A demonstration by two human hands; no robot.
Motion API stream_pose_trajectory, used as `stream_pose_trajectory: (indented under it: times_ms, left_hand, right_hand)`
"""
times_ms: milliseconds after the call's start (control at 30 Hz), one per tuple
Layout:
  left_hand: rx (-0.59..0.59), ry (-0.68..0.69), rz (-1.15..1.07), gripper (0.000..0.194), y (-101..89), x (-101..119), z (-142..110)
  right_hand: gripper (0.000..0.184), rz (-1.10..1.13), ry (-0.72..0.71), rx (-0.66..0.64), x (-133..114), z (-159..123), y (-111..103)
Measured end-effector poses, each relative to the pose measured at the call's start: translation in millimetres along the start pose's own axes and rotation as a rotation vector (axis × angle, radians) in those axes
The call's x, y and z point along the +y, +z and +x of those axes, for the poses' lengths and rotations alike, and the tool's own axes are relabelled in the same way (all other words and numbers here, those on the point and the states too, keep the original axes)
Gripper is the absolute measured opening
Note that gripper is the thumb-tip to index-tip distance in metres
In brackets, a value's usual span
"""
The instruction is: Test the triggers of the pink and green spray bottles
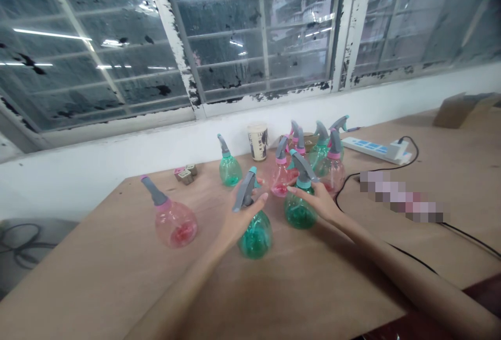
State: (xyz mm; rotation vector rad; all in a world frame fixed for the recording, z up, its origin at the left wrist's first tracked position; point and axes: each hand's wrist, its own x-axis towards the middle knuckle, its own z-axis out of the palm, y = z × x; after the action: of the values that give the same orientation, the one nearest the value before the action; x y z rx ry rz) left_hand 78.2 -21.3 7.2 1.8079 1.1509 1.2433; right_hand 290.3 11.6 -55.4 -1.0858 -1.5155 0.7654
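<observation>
Translucent-green round plastic spray bottle (256, 238), over the tan wooden table (105, 277), is clasped near its neck by the left hand (241, 218); the right hand (321, 201) clasps a matching green bottle (299, 213), probably because necks are narrow.

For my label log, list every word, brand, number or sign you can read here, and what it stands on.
"IA", perhaps, near the rim of the paper cup; the rest of its print is too blurred to read.
Power strip: any marks are too small to read.
Small blocks: any marks are too small.
Green spray bottles: no readable text.
</observation>
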Motion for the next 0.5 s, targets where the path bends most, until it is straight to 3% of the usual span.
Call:
stream_pose_trajectory:
  times_ms: [167,500]
  left_hand:
    - [0.112,0.000,-0.030,0.031,7.9,-7.3,-5.0]
    - [0.099,-0.012,0.039,0.034,7.4,-7.6,-5.2]
  right_hand:
    - [0.038,-0.016,0.017,0.002,0.1,-0.2,-1.0]
    - [0.037,-0.017,0.011,0.001,-3.0,-1.6,-0.7]
